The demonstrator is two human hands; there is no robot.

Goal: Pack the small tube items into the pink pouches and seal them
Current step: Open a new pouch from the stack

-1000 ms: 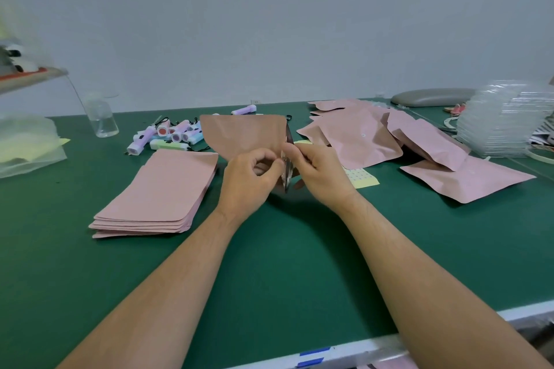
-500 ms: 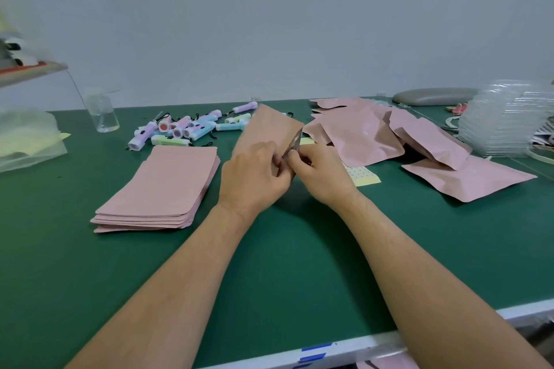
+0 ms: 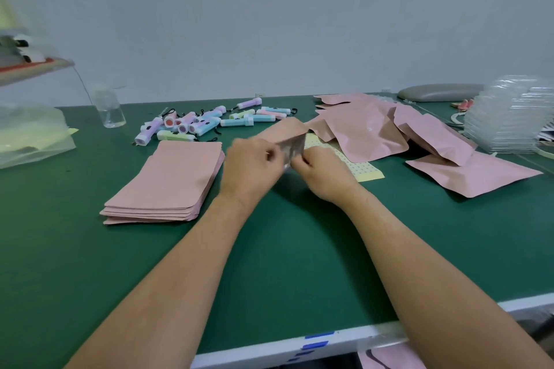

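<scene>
Nothing on the bench carried writing I could read. The yellow sticker sheet [image 3: 362,169] was covered in rows of small dots, too fine to make out, and two strips of blue tape [image 3: 317,338] on the white front edge of the table [image 3: 299,249] were blank.

Both hands held one pink pouch [image 3: 284,130] just above the green surface. The left hand [image 3: 251,165] had its fingers curled and pinched one lip of the pouch's mouth. The right hand [image 3: 323,171] pinched the opposite lip, and the mouth was parted enough to show a silvery lining. The picture was blurred there, so I could not tell whether anything lay inside.

The small tubes [image 3: 209,124], pastel pink, blue, green and lilac with black cords, lay loose in a heap behind the hands. To their left sat a neat stack of flat pouches [image 3: 168,180]. A loose pile of puffed pouches [image 3: 368,129] lay to the right, near a stack of clear trays [image 3: 509,117]. A clear bottle [image 3: 109,111] stood at the far left.
</scene>
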